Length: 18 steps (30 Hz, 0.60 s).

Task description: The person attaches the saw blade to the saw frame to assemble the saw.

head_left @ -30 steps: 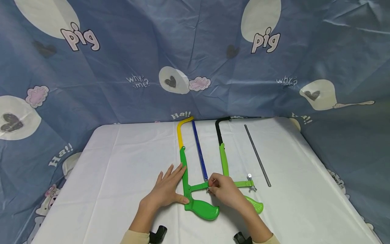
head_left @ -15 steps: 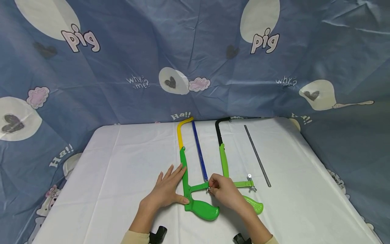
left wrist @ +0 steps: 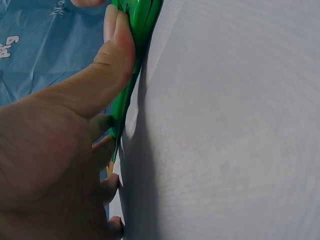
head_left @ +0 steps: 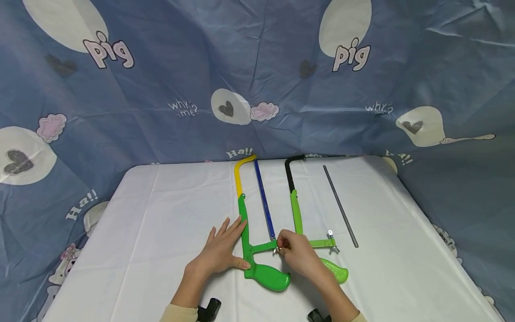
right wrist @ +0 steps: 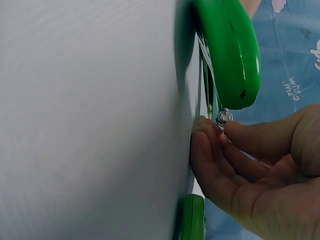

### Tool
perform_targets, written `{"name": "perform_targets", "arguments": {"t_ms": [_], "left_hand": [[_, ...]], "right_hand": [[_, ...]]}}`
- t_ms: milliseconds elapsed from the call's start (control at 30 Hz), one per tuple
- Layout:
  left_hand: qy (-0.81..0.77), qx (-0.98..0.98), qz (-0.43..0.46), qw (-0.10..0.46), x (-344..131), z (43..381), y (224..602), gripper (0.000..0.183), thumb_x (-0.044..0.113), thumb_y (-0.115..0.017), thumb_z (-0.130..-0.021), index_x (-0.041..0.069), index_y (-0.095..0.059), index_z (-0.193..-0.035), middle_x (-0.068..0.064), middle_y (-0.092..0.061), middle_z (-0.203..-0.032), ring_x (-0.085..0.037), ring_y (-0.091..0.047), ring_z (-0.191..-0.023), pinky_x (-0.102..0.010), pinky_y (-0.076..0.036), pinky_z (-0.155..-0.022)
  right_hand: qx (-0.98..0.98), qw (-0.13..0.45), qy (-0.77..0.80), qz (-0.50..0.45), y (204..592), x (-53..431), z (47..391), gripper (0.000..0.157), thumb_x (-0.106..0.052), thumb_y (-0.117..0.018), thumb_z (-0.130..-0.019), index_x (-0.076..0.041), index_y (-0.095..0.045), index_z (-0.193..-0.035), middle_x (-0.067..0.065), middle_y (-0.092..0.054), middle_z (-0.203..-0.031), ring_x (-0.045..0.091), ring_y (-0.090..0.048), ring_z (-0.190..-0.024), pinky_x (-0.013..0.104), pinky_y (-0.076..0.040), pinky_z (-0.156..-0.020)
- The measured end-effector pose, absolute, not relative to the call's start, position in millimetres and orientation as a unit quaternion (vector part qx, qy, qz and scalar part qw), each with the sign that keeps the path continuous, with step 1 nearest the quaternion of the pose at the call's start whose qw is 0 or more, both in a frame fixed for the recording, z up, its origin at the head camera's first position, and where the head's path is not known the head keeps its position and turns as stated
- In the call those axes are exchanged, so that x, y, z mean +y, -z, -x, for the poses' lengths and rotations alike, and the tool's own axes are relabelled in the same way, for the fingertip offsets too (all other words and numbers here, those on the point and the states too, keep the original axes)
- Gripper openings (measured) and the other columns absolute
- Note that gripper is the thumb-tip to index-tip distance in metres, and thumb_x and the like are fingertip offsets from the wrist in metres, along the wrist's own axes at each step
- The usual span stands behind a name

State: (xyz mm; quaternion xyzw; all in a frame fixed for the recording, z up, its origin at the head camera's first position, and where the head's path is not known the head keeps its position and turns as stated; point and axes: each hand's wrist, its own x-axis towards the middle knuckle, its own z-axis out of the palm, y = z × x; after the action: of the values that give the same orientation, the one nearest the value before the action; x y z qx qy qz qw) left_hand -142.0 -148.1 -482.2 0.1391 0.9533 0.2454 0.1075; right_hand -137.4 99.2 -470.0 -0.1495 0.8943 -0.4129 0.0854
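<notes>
Blue printed cloth hangs behind a white-covered table, where the right hand, at lower centre, pinches the wing nut of a green-and-yellow hacksaw. That nut sits just left of the right knuckles, farther from the left hand, which rests spread-fingered on the saw's green back. Handle toward the bottom, the hacksaw points its yellow end toward upper centre, long axis running up the picture.

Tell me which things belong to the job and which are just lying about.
Likely in the job: green-and-yellow saw, touched by the left hand; blue blade; metal fitting at the right hand.

Likely lying about: black-and-lime saw; gray blade.
</notes>
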Motion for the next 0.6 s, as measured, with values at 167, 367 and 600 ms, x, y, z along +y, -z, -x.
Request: {"name": "perform_targets", "arguments": {"t_ms": [167,367,600], "left_hand": [[-0.242,0.954,-0.140,0.106,-147.6,141.8,482.6,0.119,0.058,-0.086,-0.060,0.019,-0.030,-0.158,-0.002,-0.021,-0.167,-0.035,-0.010,-0.156,-0.068,-0.007,-0.120],[-0.242,0.955,-0.139,0.105,-147.1,142.1,483.3,0.120,0.057,-0.087,-0.060,0.019,-0.030,-0.158,-0.002,-0.021,-0.167,-0.035,-0.009,-0.156,-0.068,-0.007,-0.120],[-0.243,0.954,-0.140,0.105,-147.2,141.6,483.0,0.119,0.057,-0.087,-0.060,0.019,-0.030,-0.158,-0.003,-0.021,-0.167,-0.035,-0.010,-0.156,-0.068,-0.007,-0.120]], "right_hand": [[0.900,0.074,0.405,0.146,469.4,97.1,136.7,0.019,0.010,-0.061,-0.085,-0.008,-0.058,-0.081,0.000,-0.058,-0.073,0.013,-0.049,-0.067,0.022,-0.040,-0.058],[0.907,0.057,0.392,0.142,468.7,96.2,135.5,0.019,0.010,-0.065,-0.083,-0.008,-0.059,-0.078,-0.003,-0.055,-0.069,0.012,-0.047,-0.063,0.021,-0.039,-0.055],[0.920,0.014,0.354,0.164,468.2,91.8,134.2,0.024,0.013,-0.064,-0.078,-0.009,-0.059,-0.072,-0.004,-0.055,-0.066,0.009,-0.046,-0.061,0.020,-0.039,-0.054]]}}
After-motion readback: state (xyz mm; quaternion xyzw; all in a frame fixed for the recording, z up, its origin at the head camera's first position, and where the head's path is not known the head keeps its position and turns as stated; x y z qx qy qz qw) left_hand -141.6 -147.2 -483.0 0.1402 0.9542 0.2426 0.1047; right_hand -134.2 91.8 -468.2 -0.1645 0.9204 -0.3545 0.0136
